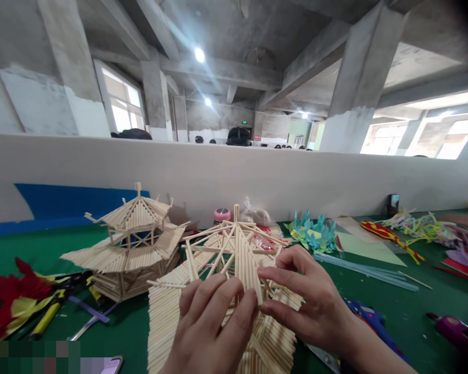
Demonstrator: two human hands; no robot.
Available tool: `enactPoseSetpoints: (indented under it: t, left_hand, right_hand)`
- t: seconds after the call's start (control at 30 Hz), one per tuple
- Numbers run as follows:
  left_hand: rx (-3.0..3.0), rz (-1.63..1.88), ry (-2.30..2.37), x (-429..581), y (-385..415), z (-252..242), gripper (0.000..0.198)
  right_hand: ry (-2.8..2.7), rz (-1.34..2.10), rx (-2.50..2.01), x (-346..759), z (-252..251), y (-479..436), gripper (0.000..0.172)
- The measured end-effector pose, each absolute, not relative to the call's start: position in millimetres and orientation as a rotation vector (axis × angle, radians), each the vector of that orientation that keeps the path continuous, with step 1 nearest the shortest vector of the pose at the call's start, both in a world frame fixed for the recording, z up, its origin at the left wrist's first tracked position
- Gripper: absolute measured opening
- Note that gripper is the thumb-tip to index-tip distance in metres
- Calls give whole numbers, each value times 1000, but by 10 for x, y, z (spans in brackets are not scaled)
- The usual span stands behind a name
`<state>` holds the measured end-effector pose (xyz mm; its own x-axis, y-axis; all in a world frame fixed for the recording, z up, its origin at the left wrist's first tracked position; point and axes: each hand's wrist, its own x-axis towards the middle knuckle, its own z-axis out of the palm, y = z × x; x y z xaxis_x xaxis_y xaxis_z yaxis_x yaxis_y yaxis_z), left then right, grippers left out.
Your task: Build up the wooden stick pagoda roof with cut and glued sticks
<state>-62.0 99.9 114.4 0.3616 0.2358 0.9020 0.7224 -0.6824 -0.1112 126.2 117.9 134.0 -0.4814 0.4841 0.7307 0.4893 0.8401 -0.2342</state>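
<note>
Right in front of me stands a pagoda model point(242, 249) built of thin wooden sticks, its upper roof partly covered with sticks. My left hand point(218, 317) is closed, its bent fingers against the near side of the upper roof; their tips are partly hidden. Thumb and forefinger of my right hand point(308, 296) pinch the lower end of a wooden stick point(253, 265) that lies along the roof slope. Below both hands spreads the wider lower roof point(164, 322). Behind on the left is a second, fully roofed stick pagoda point(128, 244).
A blue glue gun point(368, 317) lies right of my right forearm, with clear glue sticks point(366, 270) beyond it. A teal paper flower point(310, 231), a pink round object point(222, 214) and yellow-handled tools point(47, 314) lie about. A white partition point(218, 171) stands behind.
</note>
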Motion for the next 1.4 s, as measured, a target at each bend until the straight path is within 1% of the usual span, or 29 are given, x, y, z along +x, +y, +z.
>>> enactPoseSetpoints:
  t: [0.37, 0.43, 0.53, 0.57, 0.7, 0.8, 0.87, 0.93, 1.07, 1.23, 1.4]
  left_hand:
    - [-2122, -1286, -827, -616, 1008, 1144, 14]
    - [-2115, -1297, -811, -614, 1003, 1147, 13]
    - [-2116, -1302, -823, -630, 992, 1134, 16]
    - [-2124, -1296, -825, -640, 990, 1126, 18]
    - [-2165, -1215, -805, -684, 998, 1090, 25]
    - [-2156, -1184, -785, -674, 1002, 1084, 26]
    - [-2135, -1214, -773, -642, 999, 1095, 22]
    - [-2109, -1268, -759, -602, 998, 1112, 19]
    - [-2121, -1287, -739, -562, 1003, 1140, 20]
    - [-2166, -1230, -727, -597, 1002, 1123, 22]
    - [-2174, -1212, -708, -610, 996, 1085, 22]
  right_hand:
    - [-2147, 10, -713, 1264, 1330, 1179, 36]
    - [-2140, 55, -712, 1271, 1333, 1167, 40]
    - [-2050, 211, -742, 1288, 1358, 1139, 46]
    - [-2002, 272, -773, 1291, 1371, 1131, 43]
    - [-1862, 527, -953, 1262, 1444, 1129, 19]
    - [-1910, 627, -1034, 1205, 1516, 1162, 15]
    - [-1993, 628, -1064, 1167, 1566, 1191, 17]
    - [-2071, 632, -1087, 1138, 1610, 1221, 22]
    - [-2176, 627, -1094, 1123, 1682, 1283, 29]
    - [-2248, 670, -1171, 1138, 1763, 1338, 25]
    - [-2294, 656, -1222, 1125, 1828, 1339, 26]
